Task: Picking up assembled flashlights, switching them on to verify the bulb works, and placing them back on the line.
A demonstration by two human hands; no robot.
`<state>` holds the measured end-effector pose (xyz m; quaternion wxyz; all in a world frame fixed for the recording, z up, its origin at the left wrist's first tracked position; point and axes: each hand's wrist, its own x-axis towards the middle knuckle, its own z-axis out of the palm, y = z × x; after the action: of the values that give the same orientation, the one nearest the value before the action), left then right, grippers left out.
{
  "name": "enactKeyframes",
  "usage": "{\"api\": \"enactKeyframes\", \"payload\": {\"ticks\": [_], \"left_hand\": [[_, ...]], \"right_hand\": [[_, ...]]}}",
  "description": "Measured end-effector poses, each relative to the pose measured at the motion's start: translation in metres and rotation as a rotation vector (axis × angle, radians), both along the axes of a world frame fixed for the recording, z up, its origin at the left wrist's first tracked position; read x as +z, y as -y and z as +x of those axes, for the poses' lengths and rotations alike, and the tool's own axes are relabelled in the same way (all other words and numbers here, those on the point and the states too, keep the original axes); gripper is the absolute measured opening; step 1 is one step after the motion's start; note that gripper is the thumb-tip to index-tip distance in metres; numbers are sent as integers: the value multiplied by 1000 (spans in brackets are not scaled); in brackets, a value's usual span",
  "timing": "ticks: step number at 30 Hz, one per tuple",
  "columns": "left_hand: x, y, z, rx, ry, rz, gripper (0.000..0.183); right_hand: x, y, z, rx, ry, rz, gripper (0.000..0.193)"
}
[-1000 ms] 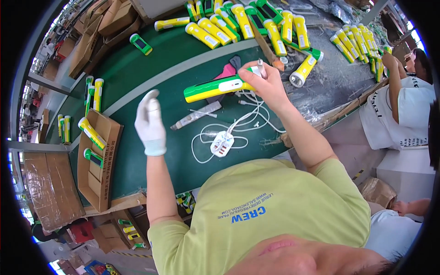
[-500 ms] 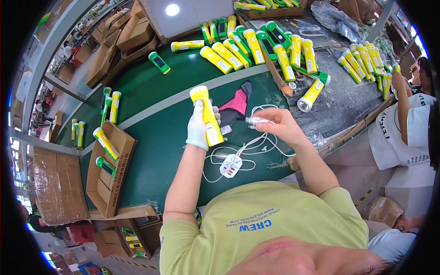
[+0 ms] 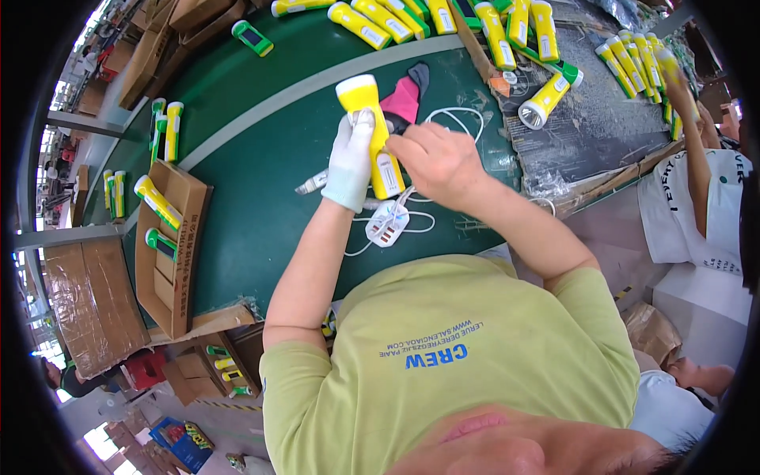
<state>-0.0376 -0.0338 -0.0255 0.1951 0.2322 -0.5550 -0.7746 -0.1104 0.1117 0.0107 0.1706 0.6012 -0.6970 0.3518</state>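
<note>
A yellow flashlight (image 3: 372,134) with a white-rimmed head is gripped by my left hand (image 3: 351,150), which wears a white glove. It stands nearly upright in the picture, head at the far end, over the green table (image 3: 273,229). My bare right hand (image 3: 439,162) is at the flashlight's right side, thumb and fingers curled together against its body. Whatever those fingertips pinch is hidden. Beyond the flashlight lies a pink and grey cloth (image 3: 402,99). Nearer me rests a white power strip (image 3: 387,224) with looped white cable. A whitish translucent piece (image 3: 312,183) lies beside my left wrist.
Several yellow and green flashlights (image 3: 360,25) lie along the far side. One flashlight (image 3: 546,101) lies on the dark cardboard sheet (image 3: 586,142) at right. An open carton (image 3: 194,237) with two flashlights stands at left. A co-worker's arm (image 3: 687,119) reaches in at far right.
My right hand has come left to the flashlight; the clear, blurred thing it held no longer shows in it. A whitish piece now shows beside my left wrist. The whole view has shifted.
</note>
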Motion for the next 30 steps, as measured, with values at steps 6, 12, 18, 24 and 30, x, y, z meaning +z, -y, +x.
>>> {"api": "enactKeyframes", "payload": {"ticks": [6,12,18,24,30], "left_hand": [[28,-9,12,-8,-215,-241,34],[54,-6,12,-103,-306,30,28],[52,-5,15,-110,-313,116,35],[32,-9,13,-231,-272,-54,48],[38,-14,24,-293,-192,439,69]], "right_hand": [[1,-3,-3,189,471,43,10],[-23,-32,37,369,385,185,10],[-28,-42,48,553,763,158,12],[-22,-43,48,558,1460,101,15],[9,-29,-6,237,1507,-63,14]]}}
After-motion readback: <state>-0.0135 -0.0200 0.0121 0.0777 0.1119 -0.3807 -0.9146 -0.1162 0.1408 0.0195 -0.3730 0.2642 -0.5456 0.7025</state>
